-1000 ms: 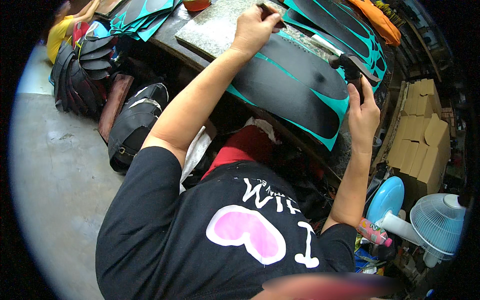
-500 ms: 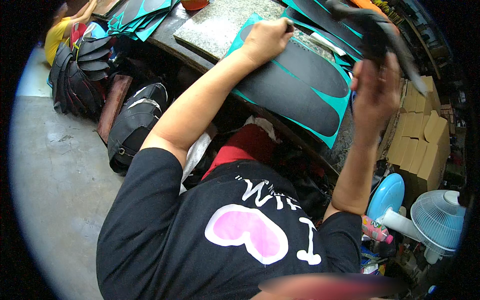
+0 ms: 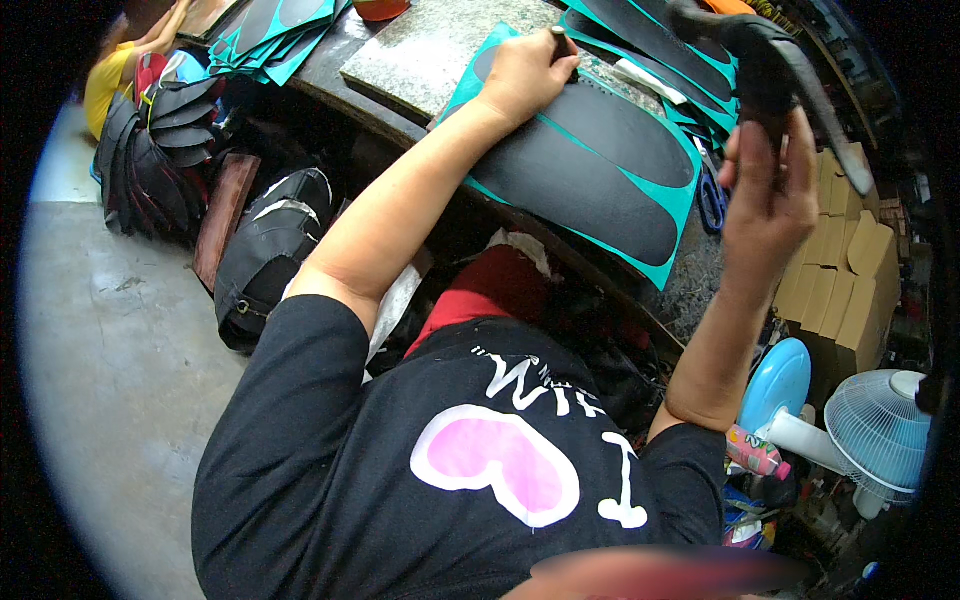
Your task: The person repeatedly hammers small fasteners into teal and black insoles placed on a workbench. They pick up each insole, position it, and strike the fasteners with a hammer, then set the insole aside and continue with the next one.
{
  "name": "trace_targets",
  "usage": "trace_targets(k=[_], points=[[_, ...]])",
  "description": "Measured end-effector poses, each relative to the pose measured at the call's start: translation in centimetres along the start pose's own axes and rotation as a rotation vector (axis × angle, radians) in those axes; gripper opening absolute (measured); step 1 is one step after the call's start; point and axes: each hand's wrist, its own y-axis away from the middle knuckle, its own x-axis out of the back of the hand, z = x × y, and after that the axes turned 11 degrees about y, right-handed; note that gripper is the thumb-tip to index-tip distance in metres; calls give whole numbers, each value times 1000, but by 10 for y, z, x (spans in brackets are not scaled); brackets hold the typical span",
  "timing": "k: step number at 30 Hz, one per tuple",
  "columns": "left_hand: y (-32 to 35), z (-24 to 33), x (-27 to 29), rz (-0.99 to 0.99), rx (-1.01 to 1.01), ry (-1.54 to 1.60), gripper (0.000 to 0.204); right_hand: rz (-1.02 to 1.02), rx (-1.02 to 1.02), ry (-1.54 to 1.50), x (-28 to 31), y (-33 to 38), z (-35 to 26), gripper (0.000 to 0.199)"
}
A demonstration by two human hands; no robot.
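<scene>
My left hand [image 3: 522, 78] is closed round a short punch [image 3: 560, 42], whose end sticks up past the fingers. It rests over a teal sheet with black sole-shaped panels [image 3: 590, 170]; a row of small marks runs along the far panel's edge, beside the hand. The punch's lower tip is hidden. Raised at the right, my right hand [image 3: 770, 190] grips a dark hammer [image 3: 765, 50] with a long curved head, held up off the sheet. Its handle is mostly hidden by the fingers. Blue-handled scissors [image 3: 711, 200] lie between the sheet and my right forearm.
A speckled stone slab [image 3: 400, 62] lies under the sheet. More teal-and-black sheets [image 3: 270, 35] are stacked at the far left and behind the sheet. Yellowish boxes [image 3: 845, 290] and a fan [image 3: 875, 435] stand at the right. A person in yellow [image 3: 108, 80] is at the far left.
My right hand and the hammer have shifted a little to the right, bringing the scissors into fuller view. The punch's top end has moved slightly left and away from me.
</scene>
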Motion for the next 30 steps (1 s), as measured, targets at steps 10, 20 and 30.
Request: trace_targets(k=[10, 20, 30], points=[[-2, 2, -7, 132, 435, 563, 17, -236, -180, 189, -9, 7, 40, 41], [3, 19, -20, -115, -214, -166, 11, -327, -163, 336, -33, 14, 36, 35], [-1, 8, -21, 14, 73, 198, 17, -14, 69, 115, 2, -1, 19, 32]])
